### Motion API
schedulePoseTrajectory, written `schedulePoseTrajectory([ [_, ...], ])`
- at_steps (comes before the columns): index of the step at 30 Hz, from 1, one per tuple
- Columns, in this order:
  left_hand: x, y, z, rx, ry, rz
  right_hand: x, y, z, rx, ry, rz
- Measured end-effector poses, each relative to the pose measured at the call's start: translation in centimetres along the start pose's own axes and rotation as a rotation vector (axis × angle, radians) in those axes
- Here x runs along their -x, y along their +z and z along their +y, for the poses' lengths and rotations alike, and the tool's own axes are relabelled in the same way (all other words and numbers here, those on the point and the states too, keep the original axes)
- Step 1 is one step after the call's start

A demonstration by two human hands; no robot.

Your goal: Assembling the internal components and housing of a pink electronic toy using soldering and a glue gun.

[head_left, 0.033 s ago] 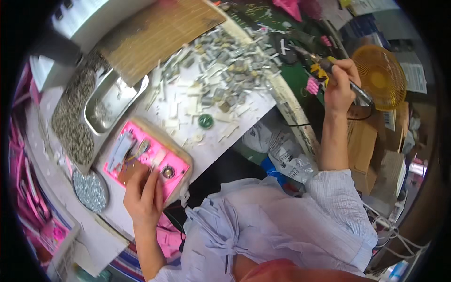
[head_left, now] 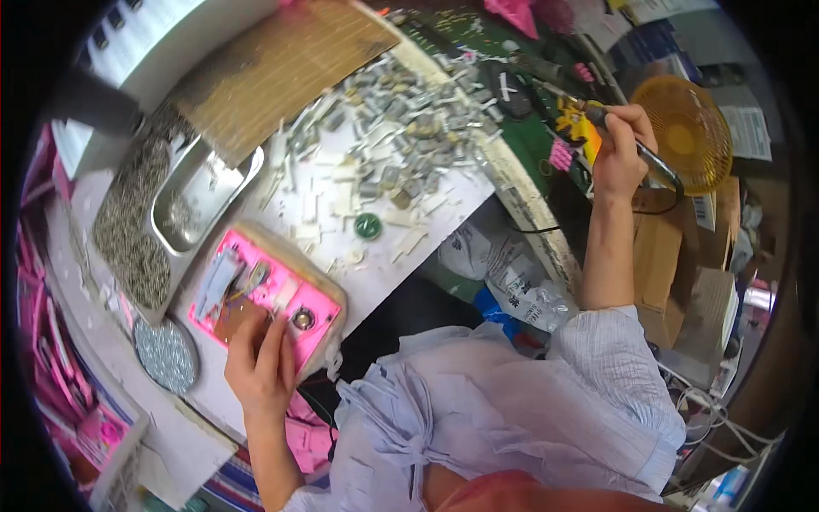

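Observation:
My right hand [head_left: 621, 158], at the upper right, is wrapped round a soldering iron [head_left: 595, 114] with a dark handle and a black cord. The iron's thin tip points up and left, over the green mat. At the lower left, my left hand [head_left: 259, 363] has its fingers closed on a small brown circuit board [head_left: 234, 322] in a bright pink plastic housing [head_left: 294, 294]. Inside the housing are a grey box-like part [head_left: 217, 280], thin wires and a round metal part [head_left: 302, 318]. The housing lies on a worn, pale-edged pad, and my fingers hide part of the board.
Many small metal and white parts [head_left: 401, 136] cover the white table. Left are a metal tray [head_left: 162, 209], a heap of small metal pieces [head_left: 132, 230] and a round dish [head_left: 165, 357]. A yellow basket [head_left: 682, 136] and cardboard box [head_left: 661, 256] stand right. Plastic bags [head_left: 529, 286] lie below the ledge.

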State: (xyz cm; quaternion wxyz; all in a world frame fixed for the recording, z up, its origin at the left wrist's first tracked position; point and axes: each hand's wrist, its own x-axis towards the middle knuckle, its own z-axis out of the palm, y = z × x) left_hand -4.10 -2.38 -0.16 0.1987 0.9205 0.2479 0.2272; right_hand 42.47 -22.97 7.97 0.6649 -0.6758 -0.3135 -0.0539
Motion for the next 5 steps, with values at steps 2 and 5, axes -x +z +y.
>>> schedulePoseTrajectory([
  [2,0.3,0.0,-0.2,0.003,-0.007,-0.012,-1.1,-1.2,-0.1,0.121,-0.077,0.114],
  [5,0.3,0.5,0.0,0.019,-0.038,-0.019,-2.8,-3.3,2.6,0.331,-0.109,0.156],
])
